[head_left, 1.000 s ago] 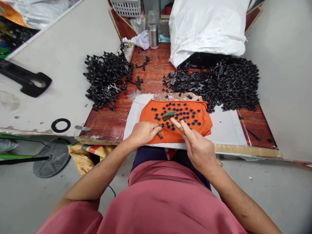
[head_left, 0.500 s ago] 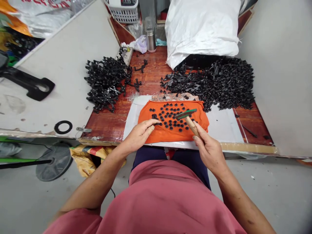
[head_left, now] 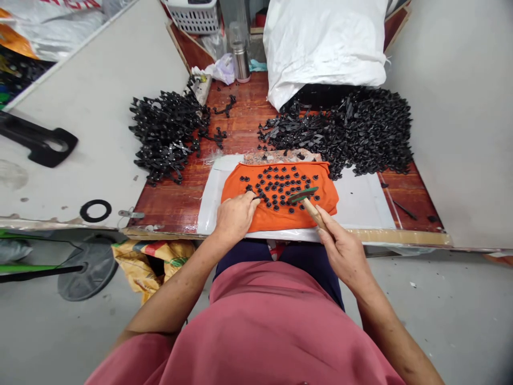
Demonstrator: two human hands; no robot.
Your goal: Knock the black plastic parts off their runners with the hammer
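My right hand (head_left: 345, 248) is closed round the wooden handle of a small hammer (head_left: 313, 213) whose long dark head has green on it. The hammer head hovers over or touches several small black stud-like pieces (head_left: 276, 208) standing on an orange cloth (head_left: 266, 223); I cannot tell which. At the cloth's left side my left hand (head_left: 235, 218) is closed, thumb and forefinger pinching a small black plastic piece (head_left: 257, 198). The other fingers of that hand are curled under and partly hidden.
A tangled heap of black plastic parts (head_left: 166, 128) lies to the left. On the right a larger heap of black pieces (head_left: 372, 133) spreads before a white sack (head_left: 324, 43). Behind stand a steel flask (head_left: 241, 63) and a grey basket (head_left: 196, 20). A black ring (head_left: 95, 210) lies far left.
My left hand has turned over, its back now upward and its fingers curled in. The hammer head has dropped slightly towards the pieces. The whole view has shifted a little.
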